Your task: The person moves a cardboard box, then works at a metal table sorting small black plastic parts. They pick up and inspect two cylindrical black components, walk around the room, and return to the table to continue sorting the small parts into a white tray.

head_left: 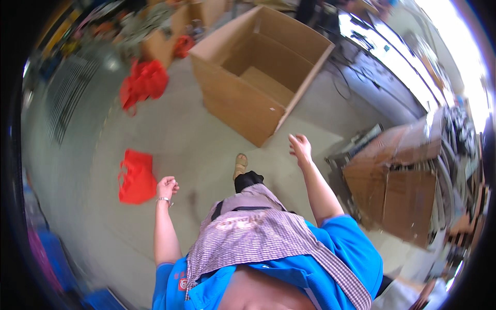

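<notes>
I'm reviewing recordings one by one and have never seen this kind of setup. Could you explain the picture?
There's no machine here, just a person's bare hands. The picture comes from a wide fisheye camera on their head, looking down, so straight edges bend. The left hand is near a red bag on the floor; the right hand is near a large open cardboard box. Neither appears to hold anything. Another red bundle lies farther ahead.

Open-topped brown cardboard box point(235, 103), upright, ahead; red handled bag point(138, 175), probably cloth, lying nearer, to left.
</notes>
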The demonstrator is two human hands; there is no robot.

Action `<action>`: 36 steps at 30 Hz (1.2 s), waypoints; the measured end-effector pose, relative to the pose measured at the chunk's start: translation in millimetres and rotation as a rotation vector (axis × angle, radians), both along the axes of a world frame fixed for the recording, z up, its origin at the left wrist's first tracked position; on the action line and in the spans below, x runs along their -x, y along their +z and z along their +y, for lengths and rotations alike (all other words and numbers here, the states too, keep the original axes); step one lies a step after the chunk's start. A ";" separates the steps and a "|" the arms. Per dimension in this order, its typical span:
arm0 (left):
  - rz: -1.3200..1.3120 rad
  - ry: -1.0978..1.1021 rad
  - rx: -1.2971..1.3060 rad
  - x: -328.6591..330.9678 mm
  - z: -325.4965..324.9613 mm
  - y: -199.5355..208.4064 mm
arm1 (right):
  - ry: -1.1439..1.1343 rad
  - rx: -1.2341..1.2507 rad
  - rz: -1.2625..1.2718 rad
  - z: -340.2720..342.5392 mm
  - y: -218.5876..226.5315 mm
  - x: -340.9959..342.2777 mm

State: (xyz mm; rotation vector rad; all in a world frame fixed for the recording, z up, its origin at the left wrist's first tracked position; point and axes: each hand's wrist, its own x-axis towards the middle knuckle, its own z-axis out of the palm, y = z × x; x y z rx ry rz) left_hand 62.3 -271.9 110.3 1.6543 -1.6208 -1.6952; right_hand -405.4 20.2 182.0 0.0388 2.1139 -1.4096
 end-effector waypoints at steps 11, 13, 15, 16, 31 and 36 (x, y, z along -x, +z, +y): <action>0.145 -0.095 -0.257 247.8 -172.4 24.8 | -0.224 -0.226 0.082 -117.6 -27.7 154.4; 0.179 -0.048 -0.311 286.0 -206.5 26.4 | -0.188 -0.336 0.096 -125.4 -29.2 161.8; 0.168 0.023 -0.349 324.6 -240.8 30.1 | -0.196 -0.442 0.131 -135.8 -35.3 163.5; 0.159 -0.001 -0.335 345.0 -263.7 26.4 | -0.201 -0.460 0.099 -138.4 -36.4 168.1; -0.166 -0.449 -0.046 525.5 -454.1 -11.8 | -0.421 -0.489 0.299 -146.7 -50.9 166.0; -0.118 -0.576 0.050 562.8 -425.0 29.0 | -0.498 -0.341 0.316 -120.7 -36.4 151.5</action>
